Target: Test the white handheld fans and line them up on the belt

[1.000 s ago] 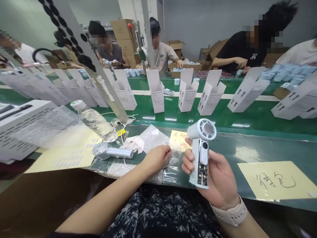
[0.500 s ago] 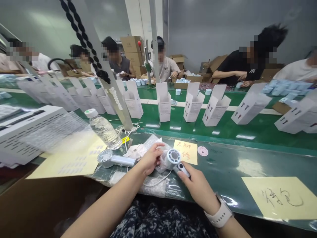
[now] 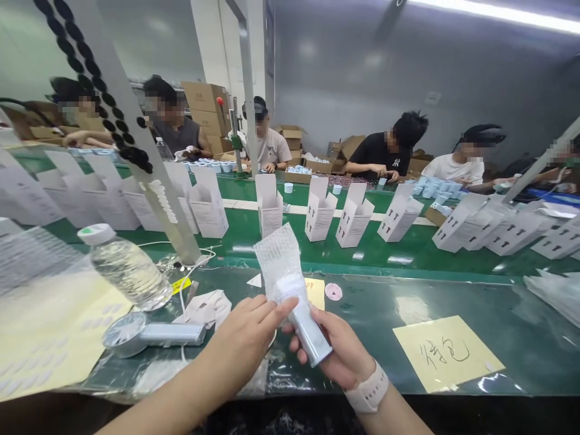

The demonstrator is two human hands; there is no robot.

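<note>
A light-blue handheld fan (image 3: 312, 338) is tilted in front of me, its head inside a clear bubble-wrap bag (image 3: 278, 257) and its handle sticking out below. My right hand (image 3: 342, 350) is closed around the handle from the right and underneath. With its fingers closed over the bag's lower part, my left hand (image 3: 254, 323) grips the bag around the fan's head. Left of my hands, a second handheld fan (image 3: 174, 333) lies on the bench, its head to the left. A crumpled white wrapper (image 3: 206, 309) is just beyond it.
A water bottle (image 3: 129, 272) stands at the left near a slanted metal post (image 3: 174, 223). Open white boxes (image 3: 269, 211) line the green conveyor (image 3: 235, 238). A yellow handwritten sheet (image 3: 446, 353) lies on the right. Several co-workers sit across the line.
The bubble-wrap bag now covers the fan's head, which was exposed before. Both hands and the fan have come together, and the fan now points up and away. The view has shifted right.
</note>
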